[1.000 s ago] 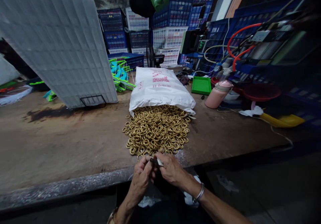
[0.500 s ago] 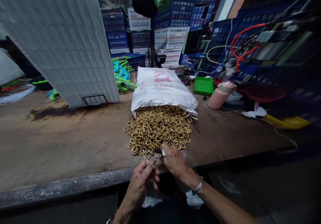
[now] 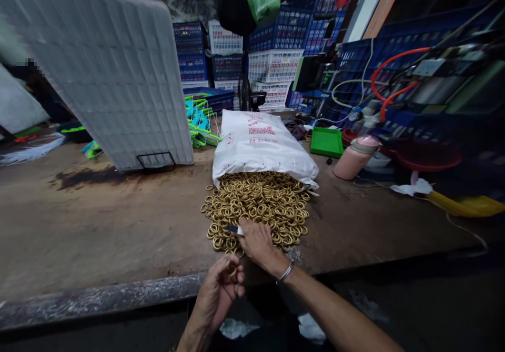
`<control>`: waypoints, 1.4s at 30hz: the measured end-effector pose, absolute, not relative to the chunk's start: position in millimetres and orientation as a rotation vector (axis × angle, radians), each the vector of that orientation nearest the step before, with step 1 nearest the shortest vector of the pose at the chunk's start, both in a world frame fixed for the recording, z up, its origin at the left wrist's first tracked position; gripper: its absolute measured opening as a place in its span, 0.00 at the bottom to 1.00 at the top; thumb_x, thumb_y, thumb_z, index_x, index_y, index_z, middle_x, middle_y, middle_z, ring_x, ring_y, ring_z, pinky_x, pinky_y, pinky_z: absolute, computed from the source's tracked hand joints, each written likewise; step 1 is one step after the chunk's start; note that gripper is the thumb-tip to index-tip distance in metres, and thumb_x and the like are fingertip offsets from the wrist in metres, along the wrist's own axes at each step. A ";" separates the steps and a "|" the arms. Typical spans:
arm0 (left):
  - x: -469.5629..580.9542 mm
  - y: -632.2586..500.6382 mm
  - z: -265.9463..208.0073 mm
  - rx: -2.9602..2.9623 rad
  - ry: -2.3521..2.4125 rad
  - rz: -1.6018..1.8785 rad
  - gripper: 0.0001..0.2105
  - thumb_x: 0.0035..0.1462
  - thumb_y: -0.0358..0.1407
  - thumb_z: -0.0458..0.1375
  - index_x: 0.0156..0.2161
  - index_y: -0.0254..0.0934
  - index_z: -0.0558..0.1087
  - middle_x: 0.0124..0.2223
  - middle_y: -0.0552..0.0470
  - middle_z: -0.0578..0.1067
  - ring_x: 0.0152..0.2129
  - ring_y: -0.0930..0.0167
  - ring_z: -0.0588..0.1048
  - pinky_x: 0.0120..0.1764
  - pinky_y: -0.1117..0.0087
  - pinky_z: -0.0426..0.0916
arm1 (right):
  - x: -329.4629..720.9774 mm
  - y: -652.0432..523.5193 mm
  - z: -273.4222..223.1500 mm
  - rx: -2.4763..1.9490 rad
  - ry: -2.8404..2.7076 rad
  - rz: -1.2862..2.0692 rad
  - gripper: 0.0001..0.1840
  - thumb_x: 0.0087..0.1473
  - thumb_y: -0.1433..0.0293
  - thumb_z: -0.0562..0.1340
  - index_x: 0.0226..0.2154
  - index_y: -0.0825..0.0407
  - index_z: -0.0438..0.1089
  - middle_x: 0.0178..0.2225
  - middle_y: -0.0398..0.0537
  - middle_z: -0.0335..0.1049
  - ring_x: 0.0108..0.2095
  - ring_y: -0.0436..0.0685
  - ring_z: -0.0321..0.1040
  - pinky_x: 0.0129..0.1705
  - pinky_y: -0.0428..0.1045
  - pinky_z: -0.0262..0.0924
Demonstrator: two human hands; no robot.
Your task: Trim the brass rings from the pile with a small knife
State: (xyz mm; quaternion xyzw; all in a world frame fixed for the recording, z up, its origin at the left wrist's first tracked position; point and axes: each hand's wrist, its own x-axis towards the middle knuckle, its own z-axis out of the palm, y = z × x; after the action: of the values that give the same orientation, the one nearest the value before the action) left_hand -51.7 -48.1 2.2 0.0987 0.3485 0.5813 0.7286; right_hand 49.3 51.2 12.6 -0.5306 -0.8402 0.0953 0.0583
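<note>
The left hand [image 3: 219, 289] held a gold-coloured ring [image 3: 233, 273] between thumb and fingers at the near edge of the tabletop [image 3: 118, 231], just short of the heaped rings [image 3: 260, 197]. The right hand [image 3: 258, 241] gripped a small white-and-black tool [image 3: 235, 230] over the heap's near side. Beyond both hands, the heap reached into a white sack's [image 3: 262, 144] open mouth.
</note>
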 end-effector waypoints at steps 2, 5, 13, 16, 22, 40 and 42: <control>-53.0 -46.2 2.3 0.182 0.772 1.285 0.09 0.46 0.38 0.60 0.26 0.32 0.69 0.27 0.52 0.69 0.21 0.76 0.67 0.20 0.77 0.62 | 49.7 52.1 10.8 -1.602 -2.539 0.285 0.09 0.53 0.69 0.52 0.39 0.50 0.60 0.34 0.48 0.67 0.34 0.54 0.64 0.32 0.47 0.47; -53.5 -42.5 3.0 0.211 0.812 1.301 0.10 0.45 0.38 0.61 0.25 0.32 0.68 0.27 0.53 0.69 0.22 0.76 0.67 0.19 0.79 0.60 | 51.6 52.6 8.3 -1.576 -2.527 0.255 0.10 0.52 0.70 0.53 0.40 0.50 0.59 0.36 0.47 0.66 0.34 0.53 0.63 0.32 0.46 0.46; -51.2 -29.1 -4.6 0.568 1.143 1.340 0.11 0.47 0.41 0.58 0.34 0.36 0.67 0.24 0.57 0.66 0.15 0.79 0.62 0.14 0.80 0.53 | 60.9 54.8 12.4 -1.474 -2.401 0.377 0.09 0.47 0.75 0.53 0.34 0.51 0.62 0.31 0.45 0.66 0.29 0.50 0.60 0.29 0.45 0.43; -52.3 -24.6 -10.3 0.872 1.376 1.379 0.11 0.48 0.39 0.57 0.36 0.36 0.69 0.26 0.56 0.69 0.18 0.77 0.66 0.21 0.77 0.61 | 65.3 57.4 11.5 -1.461 -2.247 0.642 0.04 0.49 0.71 0.53 0.29 0.51 0.63 0.23 0.41 0.63 0.24 0.48 0.56 0.26 0.44 0.43; -53.0 -19.6 -15.8 1.437 1.427 1.419 0.11 0.50 0.33 0.54 0.40 0.37 0.71 0.36 0.49 0.74 0.33 0.69 0.72 0.39 0.69 0.64 | 72.3 54.7 1.8 -1.336 -1.856 1.357 0.06 0.46 0.71 0.52 0.24 0.53 0.62 0.18 0.37 0.58 0.20 0.46 0.54 0.23 0.41 0.47; -37.7 -29.0 2.1 0.764 1.173 1.161 0.15 0.48 0.46 0.56 0.25 0.34 0.65 0.18 0.60 0.62 0.11 0.82 0.55 0.15 0.79 0.46 | 78.2 30.2 11.3 -1.361 -1.913 1.249 0.12 0.48 0.66 0.53 0.17 0.53 0.57 0.16 0.36 0.51 0.20 0.45 0.48 0.22 0.42 0.44; -37.0 -30.4 5.1 0.729 1.163 1.150 0.15 0.48 0.47 0.56 0.25 0.35 0.64 0.18 0.61 0.61 0.11 0.82 0.54 0.14 0.80 0.44 | 79.4 30.8 10.5 -1.337 -1.898 1.293 0.14 0.50 0.65 0.50 0.17 0.53 0.56 0.16 0.36 0.52 0.20 0.46 0.50 0.22 0.42 0.45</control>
State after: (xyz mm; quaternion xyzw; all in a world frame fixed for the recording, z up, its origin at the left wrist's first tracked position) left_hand -37.0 -30.4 5.1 0.3178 0.5069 0.5012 0.6253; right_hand 79.4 30.8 10.5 -0.4885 -0.6933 0.4725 0.2398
